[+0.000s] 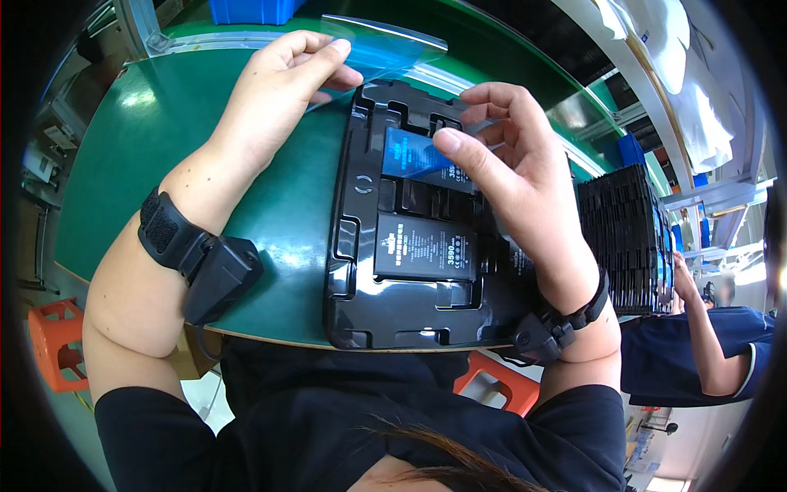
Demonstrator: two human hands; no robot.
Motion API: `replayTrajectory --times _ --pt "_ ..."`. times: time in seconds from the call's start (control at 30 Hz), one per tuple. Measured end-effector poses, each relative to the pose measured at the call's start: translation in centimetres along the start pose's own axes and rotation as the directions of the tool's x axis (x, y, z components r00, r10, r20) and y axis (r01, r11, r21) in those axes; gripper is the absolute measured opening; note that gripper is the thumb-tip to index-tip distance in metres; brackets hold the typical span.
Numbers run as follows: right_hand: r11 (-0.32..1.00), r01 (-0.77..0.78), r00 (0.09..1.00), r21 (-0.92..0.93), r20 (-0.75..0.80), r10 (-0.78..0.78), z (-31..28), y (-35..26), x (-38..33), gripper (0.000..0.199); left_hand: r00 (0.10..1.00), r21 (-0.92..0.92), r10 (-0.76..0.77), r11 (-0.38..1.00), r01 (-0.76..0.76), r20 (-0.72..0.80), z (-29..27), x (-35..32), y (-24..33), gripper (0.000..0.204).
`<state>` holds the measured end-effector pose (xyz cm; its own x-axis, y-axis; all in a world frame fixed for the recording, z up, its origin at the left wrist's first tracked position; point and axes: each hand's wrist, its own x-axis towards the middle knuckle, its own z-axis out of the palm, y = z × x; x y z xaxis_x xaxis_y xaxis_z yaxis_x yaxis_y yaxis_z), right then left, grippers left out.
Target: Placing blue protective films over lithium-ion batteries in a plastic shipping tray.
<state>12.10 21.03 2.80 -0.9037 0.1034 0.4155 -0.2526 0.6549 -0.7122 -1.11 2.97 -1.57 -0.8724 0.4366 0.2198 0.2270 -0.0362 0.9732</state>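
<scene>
My left hand (299, 70) is raised over the far part of the green table, its thumb and fingers pinched on a clear, bluish plastic film (402, 51). The film slants off to the right, past the far edge of a black plastic tray (348, 303). Flat phone batteries lie in the tray's compartments: a dark one (422, 246) nearer me and a blue-tinted one (406, 154) farther away. Another battery (520, 261) is partly hidden beneath my right wrist. Above the tray's right side hovers my right hand (516, 156), fingers curved and thumb apart, with nothing visibly held.
A tall stack of black trays (623, 238) stands to the right. Behind the table's far rail sits a blue bin (250, 10). Orange stools (57, 344) are at floor level. Another person (697, 353) works at the right. Both my wrists carry strapped black devices (223, 279).
</scene>
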Motion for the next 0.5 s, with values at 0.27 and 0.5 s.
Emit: replayTrajectory --times 0.27,0.5 --pt "0.979 -0.072 0.995 -0.193 0.058 0.084 -0.7 -0.1 -0.1 0.034 1.000 0.008 0.018 1.000 -0.018 0.002 -0.1 -0.1 0.0 0.034" --pt "0.970 0.046 0.969 -0.239 0.247 0.015 -1.3 -1.1 -0.1 0.036 1.000 -0.001 0.010 1.000 -0.010 -0.009 -0.1 0.0 -0.1 0.034"
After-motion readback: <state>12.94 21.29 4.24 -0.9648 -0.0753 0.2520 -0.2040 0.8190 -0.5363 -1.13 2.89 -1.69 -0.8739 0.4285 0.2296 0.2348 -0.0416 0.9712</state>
